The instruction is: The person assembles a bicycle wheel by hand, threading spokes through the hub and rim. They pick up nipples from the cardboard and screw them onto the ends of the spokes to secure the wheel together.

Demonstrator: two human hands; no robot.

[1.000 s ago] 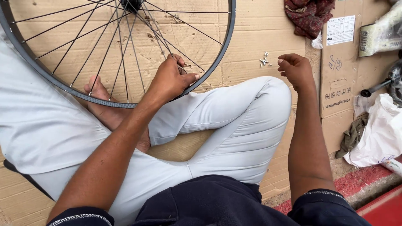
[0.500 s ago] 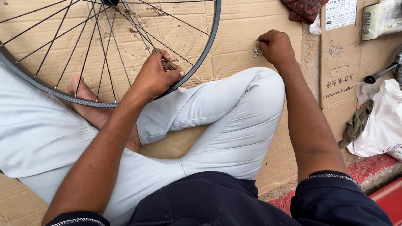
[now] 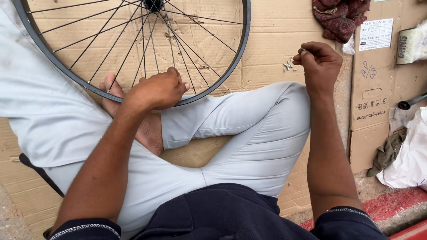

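Note:
A bicycle wheel rim [image 3: 231,71] with thin metal spokes lies across my crossed legs on flattened cardboard [image 3: 275,40]. My left hand [image 3: 155,89] rests on the rim's near edge, its fingers closed around a spoke close to the rim. Over to the right, my right hand [image 3: 318,62] is lifted just above the cardboard and pinches a small metal spoke nipple [image 3: 303,51] between thumb and fingertips. A little pile of spoke nipples [image 3: 288,66] lies on the cardboard just left of that hand.
A dark red cloth [image 3: 340,15] lies at the top right. A cardboard box flap with a white label [image 3: 376,33] is right of it. Farther right are a white plastic bag [image 3: 407,155], an olive rag [image 3: 387,151] and a dark tool handle [image 3: 411,102]. A red kerb [image 3: 400,204] borders the lower right.
My right hand reached down to the pile of small metal parts, then lifted off it with one pinched in its fingers. My left hand stayed on the spoke at the rim.

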